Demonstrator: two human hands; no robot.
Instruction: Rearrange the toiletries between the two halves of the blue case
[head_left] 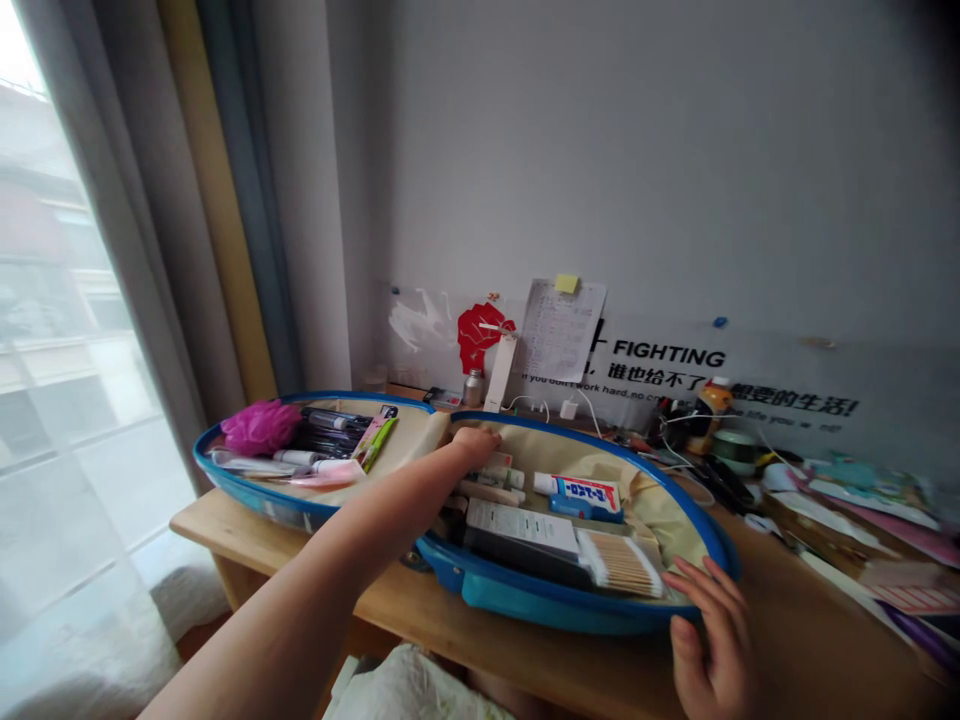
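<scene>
A blue-rimmed suitcase (577, 615) lies opened flat, with beige lining in both halves. My left hand (478, 447) reaches into the far left part of its right half, near several small tubes (499, 480); its fingertips are mostly hidden. My right hand (712, 635) rests at the near right rim, fingers stretched and apart, holding nothing. Between the hands lie a toothpaste tube (589, 493), a blue item (581, 508), a white printed box (521, 527) and a pack of cotton swabs (619, 562). The left half holds a pink bath puff (260, 427), dark pens (334, 430) and tubes.
The suitcase stands on a wooden desk (787, 630) against a grey wall. Bottles (709, 410), cables, papers (847, 515) and other clutter fill the desk's right side. A white charger (568, 409) sits behind the suitcase. Curtains (150, 200) and a window are at left.
</scene>
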